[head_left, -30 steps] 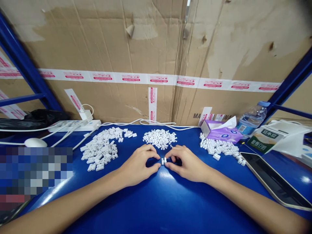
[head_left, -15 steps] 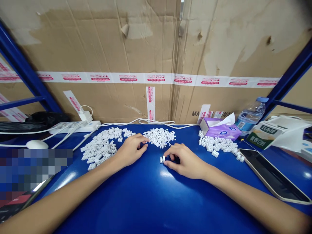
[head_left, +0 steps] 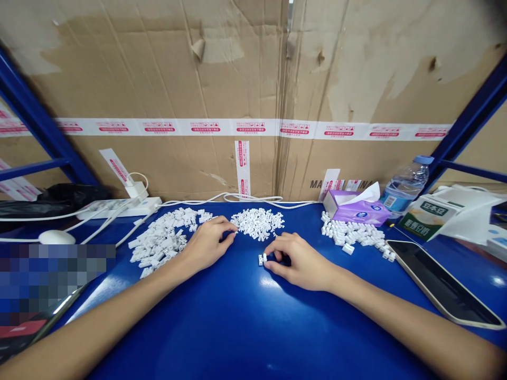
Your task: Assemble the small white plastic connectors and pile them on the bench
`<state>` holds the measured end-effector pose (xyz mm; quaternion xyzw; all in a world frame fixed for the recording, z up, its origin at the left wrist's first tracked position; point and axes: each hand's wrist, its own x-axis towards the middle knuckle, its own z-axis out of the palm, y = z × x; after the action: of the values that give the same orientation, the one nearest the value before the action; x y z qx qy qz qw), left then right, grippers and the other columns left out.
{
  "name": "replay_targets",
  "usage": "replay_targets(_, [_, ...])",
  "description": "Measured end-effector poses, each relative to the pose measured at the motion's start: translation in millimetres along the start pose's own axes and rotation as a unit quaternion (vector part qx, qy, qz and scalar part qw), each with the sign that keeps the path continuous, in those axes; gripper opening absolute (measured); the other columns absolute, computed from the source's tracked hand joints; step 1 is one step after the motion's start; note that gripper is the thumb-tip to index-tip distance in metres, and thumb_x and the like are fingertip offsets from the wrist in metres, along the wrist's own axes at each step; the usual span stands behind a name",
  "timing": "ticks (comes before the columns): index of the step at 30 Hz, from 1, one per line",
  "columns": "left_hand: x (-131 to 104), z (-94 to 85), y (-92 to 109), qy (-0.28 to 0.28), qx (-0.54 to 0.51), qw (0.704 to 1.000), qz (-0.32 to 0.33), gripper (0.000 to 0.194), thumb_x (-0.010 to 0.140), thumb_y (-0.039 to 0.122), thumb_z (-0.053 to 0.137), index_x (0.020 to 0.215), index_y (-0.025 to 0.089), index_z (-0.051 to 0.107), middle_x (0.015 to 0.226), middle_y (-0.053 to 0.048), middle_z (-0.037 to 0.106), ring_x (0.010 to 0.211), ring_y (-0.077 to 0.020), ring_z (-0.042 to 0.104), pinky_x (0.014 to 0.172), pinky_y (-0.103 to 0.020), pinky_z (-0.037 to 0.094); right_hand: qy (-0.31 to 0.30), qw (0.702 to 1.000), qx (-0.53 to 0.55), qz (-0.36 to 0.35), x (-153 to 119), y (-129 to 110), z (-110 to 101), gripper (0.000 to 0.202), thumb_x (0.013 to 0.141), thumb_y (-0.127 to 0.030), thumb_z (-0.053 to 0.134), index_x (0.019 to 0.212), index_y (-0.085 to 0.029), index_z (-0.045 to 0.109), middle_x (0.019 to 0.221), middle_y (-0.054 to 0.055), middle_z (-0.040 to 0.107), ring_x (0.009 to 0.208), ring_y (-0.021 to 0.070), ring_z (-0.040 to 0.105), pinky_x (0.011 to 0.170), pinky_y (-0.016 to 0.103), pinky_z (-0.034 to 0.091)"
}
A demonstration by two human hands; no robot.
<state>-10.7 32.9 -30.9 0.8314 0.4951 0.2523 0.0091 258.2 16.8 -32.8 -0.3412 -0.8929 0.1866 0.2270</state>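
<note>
I work at a blue table (head_left: 245,327) backed by a cardboard wall (head_left: 253,79). Near its middle lies a heap of small white pieces (head_left: 257,222), my landmark. Left of that heap spreads a wider pile of larger white housings (head_left: 164,240); right of it sits a third pile of white parts (head_left: 354,235), with a purple tissue pack (head_left: 354,210) behind. My left hand (head_left: 206,244) rests at the heap's left edge, fingers curled, fingertips touching the pieces; whether it grips one I cannot tell. My right hand (head_left: 299,259), just in front of the heap, pinches a small white connector (head_left: 262,258) against the table.
</note>
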Motion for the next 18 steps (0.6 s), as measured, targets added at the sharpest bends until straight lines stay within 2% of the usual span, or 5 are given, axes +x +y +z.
replay_targets(7, [0.0,-2.3,-1.8,-0.019,-0.042,0.999,0.025,0.018,0.092,0.019,0.056,0.088,0.019,0.073,0.091,-0.003,0.071,0.062,-0.0132,0.055,0.062,-0.028,0.043,-0.003,1.0,-0.001,0.005,-0.2,0.2,0.3,0.011,0.091,-0.03,0.069,0.099,-0.022,0.071,0.076,-0.002,0.062,0.08,0.0169,0.058,0.08,0.035,0.037])
replay_targets(15, [2.6,-0.6,-8.2,-0.05,-0.096,0.994,0.024,0.016,0.091,0.022,0.058,0.091,0.02,0.074,0.088,-0.001,0.068,0.054,-0.0097,0.049,0.057,-0.026,0.04,-0.005,1.0,0.0,0.0,0.4,-0.2,-0.6,0.011,0.091,-0.03,0.069,0.099,-0.021,0.071,0.076,-0.002,0.063,0.079,0.0169,0.058,0.079,0.035,0.036])
replay_targets(18, [3.4,0.0,-9.3,-0.043,-0.096,0.994,0.013,0.019,0.09,0.024,0.058,0.099,0.019,0.074,0.085,-0.002,0.067,0.056,-0.0106,0.049,0.058,-0.026,0.041,-0.002,1.0,-0.002,-0.003,0.4,0.3,-0.2,0.011,0.091,-0.029,0.069,0.098,-0.021,0.071,0.076,-0.002,0.063,0.078,0.0165,0.058,0.079,0.034,0.036])
